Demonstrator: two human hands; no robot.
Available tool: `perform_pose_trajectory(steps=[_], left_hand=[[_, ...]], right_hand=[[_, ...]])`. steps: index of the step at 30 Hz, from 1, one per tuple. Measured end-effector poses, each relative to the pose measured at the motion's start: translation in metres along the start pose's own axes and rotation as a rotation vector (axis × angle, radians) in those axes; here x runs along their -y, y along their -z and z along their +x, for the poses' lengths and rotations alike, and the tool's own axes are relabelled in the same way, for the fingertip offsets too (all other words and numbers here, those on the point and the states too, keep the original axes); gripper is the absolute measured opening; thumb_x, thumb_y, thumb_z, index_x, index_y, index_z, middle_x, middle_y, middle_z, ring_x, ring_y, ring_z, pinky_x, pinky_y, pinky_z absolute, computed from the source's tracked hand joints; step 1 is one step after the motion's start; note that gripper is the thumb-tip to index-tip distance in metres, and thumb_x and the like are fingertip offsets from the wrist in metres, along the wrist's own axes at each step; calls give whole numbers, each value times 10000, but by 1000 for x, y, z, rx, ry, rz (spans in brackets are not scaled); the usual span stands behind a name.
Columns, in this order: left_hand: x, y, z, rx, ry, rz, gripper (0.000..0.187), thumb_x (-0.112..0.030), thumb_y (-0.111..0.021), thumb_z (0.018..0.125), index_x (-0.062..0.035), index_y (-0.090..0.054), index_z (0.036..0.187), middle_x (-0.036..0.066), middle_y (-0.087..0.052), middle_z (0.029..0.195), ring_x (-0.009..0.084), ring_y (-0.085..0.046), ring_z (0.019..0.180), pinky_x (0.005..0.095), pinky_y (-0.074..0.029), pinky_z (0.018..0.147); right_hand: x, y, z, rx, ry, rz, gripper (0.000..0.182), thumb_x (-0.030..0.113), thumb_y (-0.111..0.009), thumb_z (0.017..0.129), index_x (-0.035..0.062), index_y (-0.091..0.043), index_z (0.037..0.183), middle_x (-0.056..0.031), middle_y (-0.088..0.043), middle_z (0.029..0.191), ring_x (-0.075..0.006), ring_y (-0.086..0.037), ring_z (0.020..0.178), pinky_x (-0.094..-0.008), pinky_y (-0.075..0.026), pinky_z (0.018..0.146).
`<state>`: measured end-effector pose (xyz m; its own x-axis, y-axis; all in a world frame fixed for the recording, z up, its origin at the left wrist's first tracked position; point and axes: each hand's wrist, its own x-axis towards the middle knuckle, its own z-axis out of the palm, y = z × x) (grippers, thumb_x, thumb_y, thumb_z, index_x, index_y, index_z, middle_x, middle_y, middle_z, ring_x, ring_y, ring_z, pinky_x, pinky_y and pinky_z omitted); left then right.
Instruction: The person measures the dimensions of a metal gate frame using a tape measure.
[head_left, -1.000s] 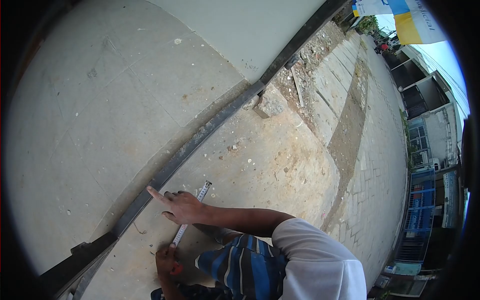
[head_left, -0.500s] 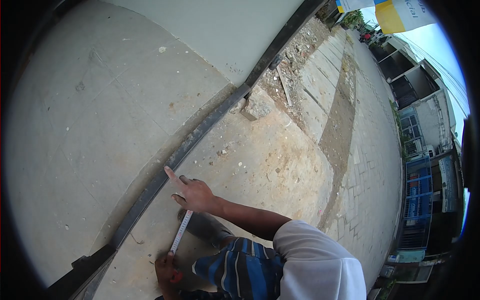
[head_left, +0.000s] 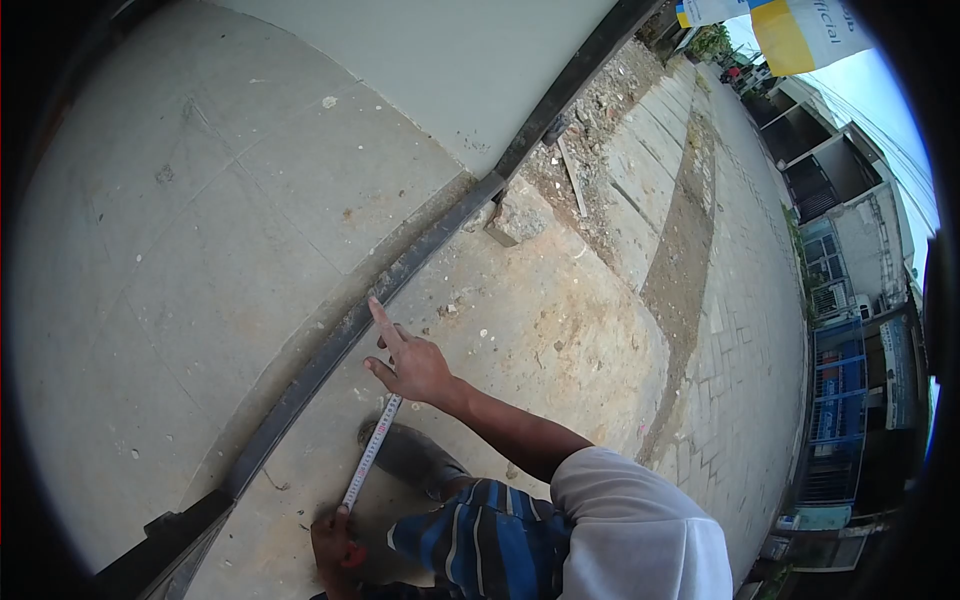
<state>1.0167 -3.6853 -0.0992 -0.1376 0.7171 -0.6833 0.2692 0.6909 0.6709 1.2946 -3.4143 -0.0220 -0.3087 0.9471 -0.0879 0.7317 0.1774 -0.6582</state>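
My right hand [head_left: 418,370] reaches forward, its index finger stretched out with the tip at a dark metal rail [head_left: 300,390]. Its thumb stands apart while the other fingers curl over the end of a tape measure's white blade [head_left: 370,455]; the exact grip is hidden under the palm. Lower down, in shadow, my left hand [head_left: 328,545] is closed around the tape measure's case, of which a red part [head_left: 355,553] shows. The blade runs between the two hands above the concrete, passing close to my shoe.
A pale wall [head_left: 440,70] and grey floor [head_left: 190,240] lie beyond the rail. Broken concrete [head_left: 518,213] sits by the rail, near rubble and a thin wooden strip [head_left: 572,178]. A paved street [head_left: 745,330] and buildings stretch along the right.
My right hand has slid along the rail, up and to the right in the view. More blade shows between the hands; my left hand has stayed nearly still.
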Motion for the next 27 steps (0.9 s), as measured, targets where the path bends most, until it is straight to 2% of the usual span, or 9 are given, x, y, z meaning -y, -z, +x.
perform_pose_trajectory(steps=[7, 9, 11, 13, 17, 19, 21, 25, 27], left_hand=[[-1, 0, 0, 1, -12, -2, 473, -388, -624, 1006, 42, -708, 828, 89, -641, 597, 147, -607, 473, 314, -482, 443], [-6, 1, -1, 5, -5, 8, 476, -388, -624, 1005, 44, -707, 824, 90, -642, 600, 146, -608, 477, 315, -482, 442], [-11, 1, -2, 8, 2, 17, 478, -389, -624, 1005, 45, -707, 821, 91, -643, 603, 146, -610, 482, 316, -483, 442], [-14, 0, -4, -13, 17, 20, 491, -372, -605, 1010, 32, -678, 740, 51, -582, 560, 128, -564, 501, 331, -437, 481], [-9, 2, -2, -1, 56, 32, 491, -383, -612, 1004, 28, -681, 745, 47, -587, 562, 128, -576, 496, 323, -445, 470], [-1, 1, 1, 4, 46, -2, 470, -383, -639, 999, 39, -705, 804, 77, -629, 575, 144, -603, 470, 313, -475, 451], [4, 0, 2, 2, 31, -12, 467, -380, -642, 998, 39, -703, 801, 77, -628, 574, 144, -603, 469, 315, -477, 450], [1, 1, 1, 1, 9, -10, 464, -378, -644, 997, 37, -698, 796, 77, -627, 574, 145, -605, 468, 316, -481, 444], [-2, 1, 0, 0, 25, -6, 465, -377, -642, 998, 37, -699, 795, 79, -628, 575, 146, -607, 472, 317, -482, 448]], right_hand=[[0, 2, 1, 18, -22, 23, 996, 299, -679, 931, 146, 7, 1635, -186, -676, 1069, -386, -693, 890, -470, -562, 784], [0, 3, 2, 22, -14, 21, 1005, 304, -696, 938, 151, 7, 1640, -186, -669, 1093, -339, -701, 858, -441, -568, 771], [-3, 2, 4, 14, -6, 18, 1007, 306, -695, 939, 151, 10, 1640, -185, -669, 1089, -333, -702, 858, -439, -568, 771], [-2, 4, 6, 7, 3, 14, 1008, 308, -694, 939, 152, 13, 1640, -183, -670, 1086, -327, -704, 857, -437, -568, 770], [-6, 8, 10, 2, -59, 13, 1020, 314, -692, 937, 153, 32, 1637, -184, -673, 1090, -349, -703, 865, -441, -570, 778], [-15, 2, 12, -3, -80, 14, 1029, 321, -692, 936, 151, 42, 1636, -185, -677, 1094, -362, -704, 872, -444, -571, 780], [-21, -1, 15, 57, -113, -182, 1048, 337, -694, 931, 147, 61, 1632, -194, -690, 1090, -390, -706, 873, -455, -573, 772], [-21, 2, 11, 53, -114, -99, 1060, 346, -693, 928, 106, 68, 1625, -201, -699, 1066, -405, -706, 879, -464, -572, 771], [-23, 5, 14, -121, -168, -30, 1062, 342, -698, 925, 60, 57, 1617, -204, -701, 1042, -409, -706, 880, -467, -571, 766]])
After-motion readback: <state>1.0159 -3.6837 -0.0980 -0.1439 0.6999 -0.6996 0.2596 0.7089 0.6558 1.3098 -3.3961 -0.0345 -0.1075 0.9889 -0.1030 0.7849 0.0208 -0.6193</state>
